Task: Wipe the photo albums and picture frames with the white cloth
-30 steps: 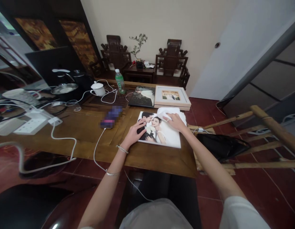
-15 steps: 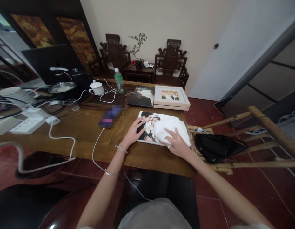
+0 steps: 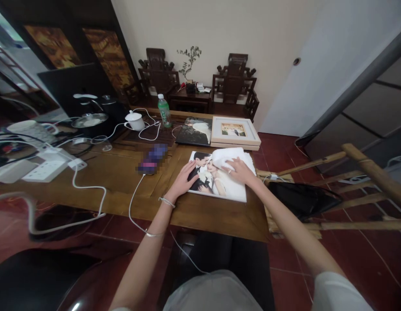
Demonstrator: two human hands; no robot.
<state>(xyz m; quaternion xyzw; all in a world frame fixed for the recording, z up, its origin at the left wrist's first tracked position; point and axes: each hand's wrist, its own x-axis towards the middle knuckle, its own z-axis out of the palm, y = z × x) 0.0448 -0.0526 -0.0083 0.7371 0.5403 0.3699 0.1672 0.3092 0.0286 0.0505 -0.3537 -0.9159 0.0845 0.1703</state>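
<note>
A white photo album (image 3: 231, 190) with a couple's picture on its cover lies flat near the front right of the wooden table (image 3: 122, 181). My left hand (image 3: 184, 180) rests flat on the album's left side, fingers stretched out. My right hand (image 3: 241, 169) presses a white cloth (image 3: 231, 156) down on the album's far right part, fingers spread over the cloth.
Behind the album lie a dark album (image 3: 195, 131) and a white framed photo (image 3: 234, 131). A phone (image 3: 152, 158) on a white cable, a green bottle (image 3: 164, 111), a white cup (image 3: 134, 121) and a power strip (image 3: 46, 164) sit to the left. Bamboo rails (image 3: 355, 172) stand at the right.
My right hand slid the cloth from the album's far end toward me and then back to the far end. My left hand stayed on the album.
</note>
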